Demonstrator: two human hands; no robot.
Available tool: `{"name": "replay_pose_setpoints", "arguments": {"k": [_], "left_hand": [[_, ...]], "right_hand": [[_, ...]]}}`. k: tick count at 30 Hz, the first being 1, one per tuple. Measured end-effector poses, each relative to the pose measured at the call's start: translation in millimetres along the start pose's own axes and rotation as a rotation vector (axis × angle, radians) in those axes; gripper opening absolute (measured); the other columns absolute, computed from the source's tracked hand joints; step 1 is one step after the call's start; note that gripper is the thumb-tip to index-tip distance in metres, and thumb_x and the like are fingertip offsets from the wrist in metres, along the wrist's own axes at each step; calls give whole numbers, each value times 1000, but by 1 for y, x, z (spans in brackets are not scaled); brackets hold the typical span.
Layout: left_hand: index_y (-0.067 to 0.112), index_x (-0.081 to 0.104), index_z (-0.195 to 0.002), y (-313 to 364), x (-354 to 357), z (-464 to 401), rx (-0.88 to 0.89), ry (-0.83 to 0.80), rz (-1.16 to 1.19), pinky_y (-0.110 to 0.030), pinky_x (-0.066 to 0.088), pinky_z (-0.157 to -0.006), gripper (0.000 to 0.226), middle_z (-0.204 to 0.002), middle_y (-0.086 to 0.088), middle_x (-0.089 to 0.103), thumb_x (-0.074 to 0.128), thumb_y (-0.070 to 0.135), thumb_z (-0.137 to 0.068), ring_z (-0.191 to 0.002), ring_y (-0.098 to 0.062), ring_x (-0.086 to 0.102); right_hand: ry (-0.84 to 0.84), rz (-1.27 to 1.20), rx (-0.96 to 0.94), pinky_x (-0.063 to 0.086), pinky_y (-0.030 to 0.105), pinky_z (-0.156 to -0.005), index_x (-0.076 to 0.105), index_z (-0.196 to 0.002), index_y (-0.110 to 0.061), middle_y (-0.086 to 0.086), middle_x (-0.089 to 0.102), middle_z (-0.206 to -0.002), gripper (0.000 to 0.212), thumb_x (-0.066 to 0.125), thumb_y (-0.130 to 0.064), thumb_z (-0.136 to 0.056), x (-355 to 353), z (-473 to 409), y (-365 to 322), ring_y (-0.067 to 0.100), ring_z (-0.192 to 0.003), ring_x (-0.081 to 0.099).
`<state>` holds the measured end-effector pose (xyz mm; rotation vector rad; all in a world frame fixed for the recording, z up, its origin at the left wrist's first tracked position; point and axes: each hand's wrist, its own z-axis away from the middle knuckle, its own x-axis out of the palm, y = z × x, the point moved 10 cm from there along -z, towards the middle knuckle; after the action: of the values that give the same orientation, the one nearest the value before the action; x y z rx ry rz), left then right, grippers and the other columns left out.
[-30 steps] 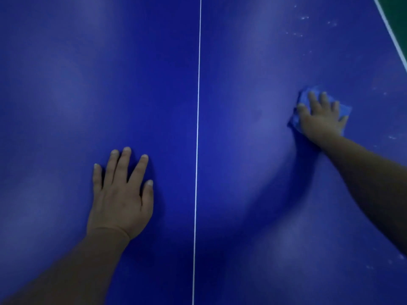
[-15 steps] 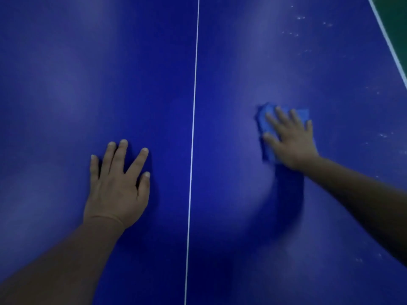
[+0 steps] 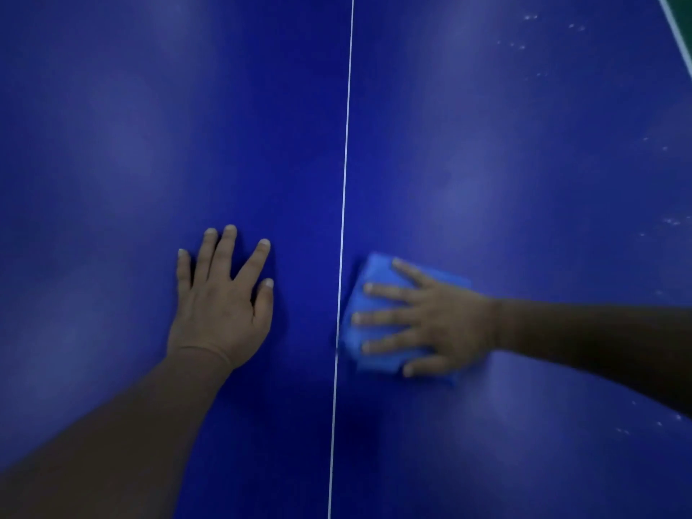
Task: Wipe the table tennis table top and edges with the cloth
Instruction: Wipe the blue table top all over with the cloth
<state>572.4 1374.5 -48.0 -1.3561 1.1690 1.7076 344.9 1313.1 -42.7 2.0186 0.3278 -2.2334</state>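
Observation:
The dark blue table tennis table top (image 3: 486,162) fills the view, split by a thin white centre line (image 3: 344,181). A folded blue cloth (image 3: 369,279) lies flat just right of that line. My right hand (image 3: 430,316) presses on the cloth with spread, straight fingers pointing left. My left hand (image 3: 221,301) rests flat on the table left of the line, fingers spread and pointing away from me, holding nothing.
Small pale specks (image 3: 524,31) dot the table at the upper right and along the right side. The white side line and table edge (image 3: 677,31) cross the top right corner, with green floor beyond.
My right hand has swept the cloth from the far right of the table leftward and toward me, up to the centre line. My left hand has stayed flat in place.

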Motion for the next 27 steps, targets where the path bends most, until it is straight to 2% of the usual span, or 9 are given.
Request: {"name": "replay_pose_setpoints", "arguments": {"k": [4, 7, 9, 13, 17, 19, 21, 23, 27], "left_hand": [[29, 29, -157, 1, 1, 0, 8, -9, 0, -54, -4, -124, 64, -167, -12, 15, 19, 50, -98, -156, -27, 1], [31, 27, -158, 1, 1, 0, 5, -18, -8, -54, -5, -124, 66, -168, -11, 13, 18, 52, -97, -156, -27, -2], [31, 27, -158, 2, 0, 0, 8, -23, -2, -55, -4, -124, 66, -168, -12, 12, 19, 52, -97, -156, -27, -3], [31, 26, -159, 4, -1, 1, 12, -31, 5, -56, -5, -124, 68, -168, -12, 10, 18, 55, -96, -156, -27, -4], [32, 24, -159, 1, 0, 0, 11, -42, -2, -55, -7, -124, 69, -168, -11, 8, 21, 59, -96, -156, -27, -4], [32, 23, -159, 0, 2, -1, 21, -59, -11, -54, -8, -123, 64, -169, -11, 6, 29, 56, -101, -156, -27, -6], [30, 20, -160, -2, 4, -1, 23, -76, -23, -53, -9, -123, 63, -169, -11, 3, 33, 53, -103, -155, -27, -8], [27, 19, -161, -1, 3, 4, 27, -85, -29, -52, -9, -123, 64, -169, -11, 1, 32, 51, -103, -155, -26, -9], [19, 26, -158, 23, 3, 34, 89, -47, -15, -54, -6, -123, 66, -168, -14, 9, 25, 51, -100, -156, -29, -2]], "right_hand": [[32, 11, 721, 21, 73, -111, 26, -156, -37, 2, 32, -163, 66, 18, -70, -99, -12, 31, 156, 39, -150, 26], [59, -97, 1080, 5, 68, -118, 19, -158, -42, -7, 13, -168, 75, 10, -74, -90, -13, 45, 190, 31, -155, 7], [56, -80, 1028, 5, 69, -117, 22, -158, -41, -6, 14, -168, 76, 11, -72, -90, -15, 26, 169, 33, -155, 7], [135, 22, 611, 20, 75, -110, 43, -151, -34, 2, 36, -161, 61, 33, -62, -98, -9, -16, 43, 41, -149, 26], [72, -52, 234, 8, 71, -116, 43, -152, -36, -3, 27, -165, 55, 42, -57, -101, 7, -8, -103, 34, -155, 11], [50, -46, 249, 7, 69, -118, 40, -153, -38, -4, 27, -165, 55, 41, -58, -101, 12, 21, -104, 33, -155, 12], [36, -8, 521, 15, 71, -116, 35, -153, -40, -2, 32, -163, 57, 33, -63, -101, 20, 60, -56, 35, -153, 21], [51, -14, 929, 22, 73, -110, 28, -155, -40, -1, 33, -162, 62, 26, -67, -99, 17, 117, 2, 35, -151, 26], [121, -217, 1612, 1, 66, -119, 17, -159, -42, -9, 7, -169, 61, 25, -62, -102, 16, 199, 39, 27, -156, -1]]}}
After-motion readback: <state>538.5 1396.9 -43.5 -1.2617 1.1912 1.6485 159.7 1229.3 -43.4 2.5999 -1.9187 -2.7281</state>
